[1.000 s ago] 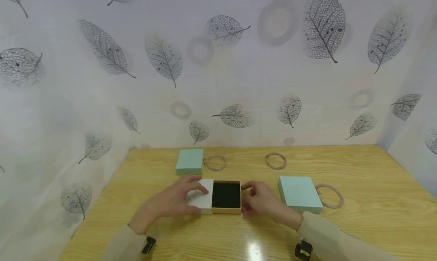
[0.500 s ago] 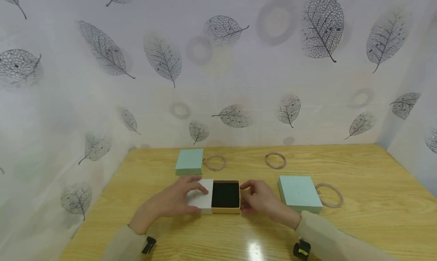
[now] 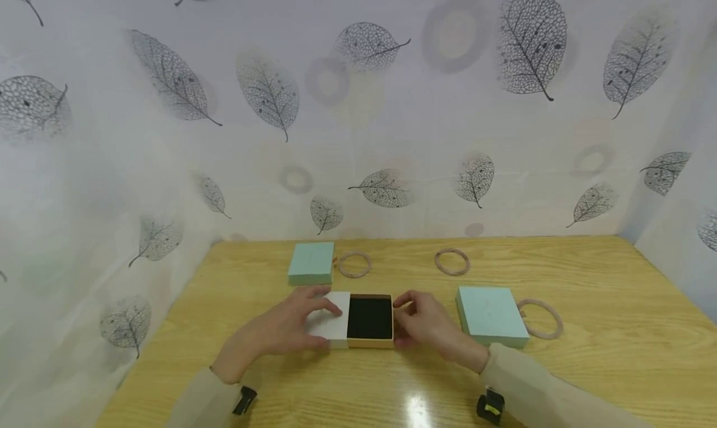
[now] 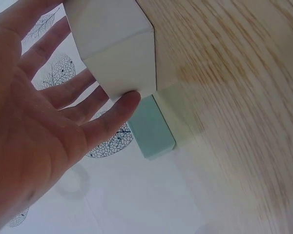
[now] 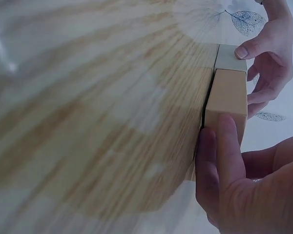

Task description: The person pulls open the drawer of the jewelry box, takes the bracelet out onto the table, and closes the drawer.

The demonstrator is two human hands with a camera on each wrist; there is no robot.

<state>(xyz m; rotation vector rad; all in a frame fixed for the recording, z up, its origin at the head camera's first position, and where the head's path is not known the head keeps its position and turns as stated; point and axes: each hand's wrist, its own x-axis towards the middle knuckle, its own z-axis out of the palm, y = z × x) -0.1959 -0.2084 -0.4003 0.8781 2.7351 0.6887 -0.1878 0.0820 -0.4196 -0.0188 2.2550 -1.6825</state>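
In the head view my left hand (image 3: pixel 285 325) grips the white sleeve (image 3: pixel 339 336) of a sliding box, its thumb on the near side and the fingers over the top. The left wrist view shows the thumb (image 4: pixel 124 105) against the sleeve's white side (image 4: pixel 124 68). Out of the sleeve's right side sticks the kraft-brown drawer (image 3: pixel 370 343), lined with a black pad (image 3: pixel 370 318). My right hand (image 3: pixel 428 322) holds the drawer's outer end with curled fingers. In the right wrist view one finger (image 5: pixel 228 141) presses that brown end (image 5: pixel 229 92).
Behind the left hand lies a mint-green box (image 3: pixel 311 260) with a pinkish bracelet (image 3: pixel 354 276) beside it. Another bracelet (image 3: pixel 452 274) lies at the back. To the right sit a second mint-green box (image 3: pixel 493 313) and a bracelet (image 3: pixel 560 325). A leaf-printed curtain (image 3: pixel 392 135) borders the wooden table (image 3: pixel 616 291).
My right hand and the drawer's outer end have shifted very slightly left, toward the sleeve. The left hand keeps its place on the sleeve.
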